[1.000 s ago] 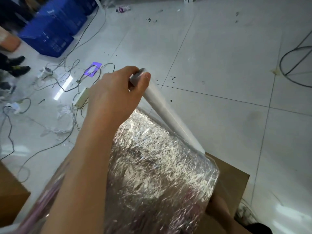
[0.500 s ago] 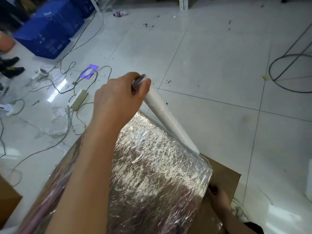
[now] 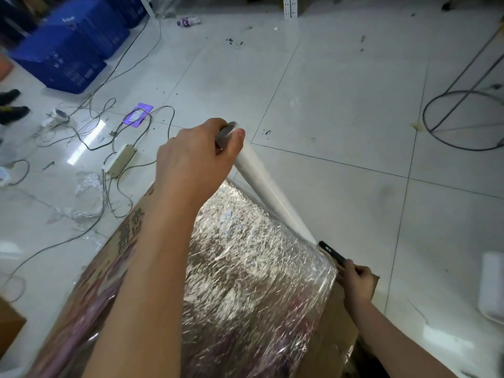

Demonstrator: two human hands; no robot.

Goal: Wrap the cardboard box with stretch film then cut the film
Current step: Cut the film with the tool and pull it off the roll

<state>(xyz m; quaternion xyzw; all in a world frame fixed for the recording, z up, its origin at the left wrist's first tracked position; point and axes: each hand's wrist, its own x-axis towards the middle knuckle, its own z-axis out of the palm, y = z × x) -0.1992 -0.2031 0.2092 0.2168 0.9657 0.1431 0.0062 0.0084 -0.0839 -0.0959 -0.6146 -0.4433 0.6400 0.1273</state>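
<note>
The left hand (image 3: 199, 162) is raised above the cardboard box (image 3: 351, 317), its fingers and thumb curled round the upper end of the stretch film roll (image 3: 261, 184); the roll slants down and to the right from that grip, its lower end reaching the box's far right corner; a sheet of film runs off the roll straight onto the box top, where the wrapped film (image 3: 245, 268) lies crinkled and glinting over most of the upper face and down the near left side. The box fills the lower middle of the view and stands on the white tiled floor (image 3: 341, 105); its right end shows bare brown cardboard beyond the film's edge. The right hand (image 3: 356, 279) is low at that right end, fingers closed round the handle of a dark, narrow tool (image 3: 332, 253), probably a utility knife, though its blade is too small to make out; the tool's tip points up and to the left and sits just beside the lower end of the roll. On the floor to the left lie tangled cables (image 3: 114, 148) and a beige power strip (image 3: 120, 160); blue plastic crates (image 3: 68, 55) stand at the upper left; a black wire ring (image 3: 463, 120) rests on the tiles at the upper right.
</note>
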